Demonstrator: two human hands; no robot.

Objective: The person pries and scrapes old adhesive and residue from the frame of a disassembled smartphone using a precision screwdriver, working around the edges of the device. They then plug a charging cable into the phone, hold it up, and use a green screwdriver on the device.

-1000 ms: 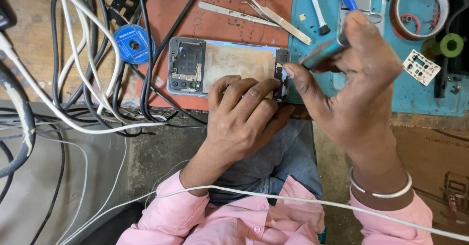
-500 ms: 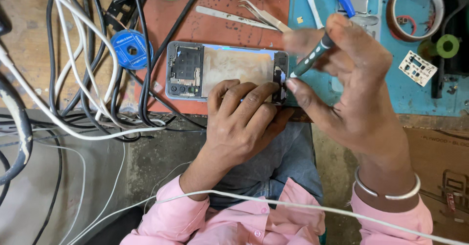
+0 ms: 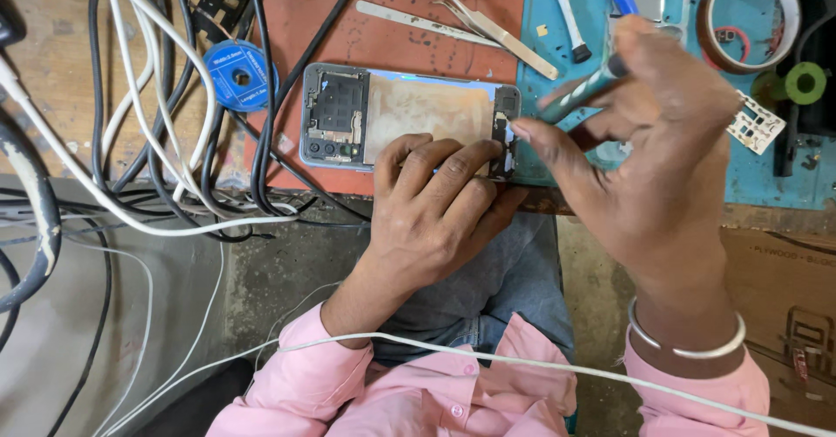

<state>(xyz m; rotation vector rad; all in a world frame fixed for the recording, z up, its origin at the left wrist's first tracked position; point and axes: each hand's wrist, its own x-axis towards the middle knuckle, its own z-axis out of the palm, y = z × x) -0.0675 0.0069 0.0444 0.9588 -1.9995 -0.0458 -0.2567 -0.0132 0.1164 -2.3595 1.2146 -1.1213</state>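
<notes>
Head view: left hand steadies opened phone beside round blue-labelled spool.

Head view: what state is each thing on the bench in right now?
Phone: back cover off, insides exposed, lying flat on the red mat.
Left hand: fingers pressed on the phone's lower edge, pinning it.
Right hand: gripping a screwdriver, tip at the phone's right end.
Tweezers: lying unused.
Tape roll: lying flat on the blue mat.
Solder spool: lying flat among cables.

Blue solder spool, pink sleeves, seemingly teal mat.
</notes>
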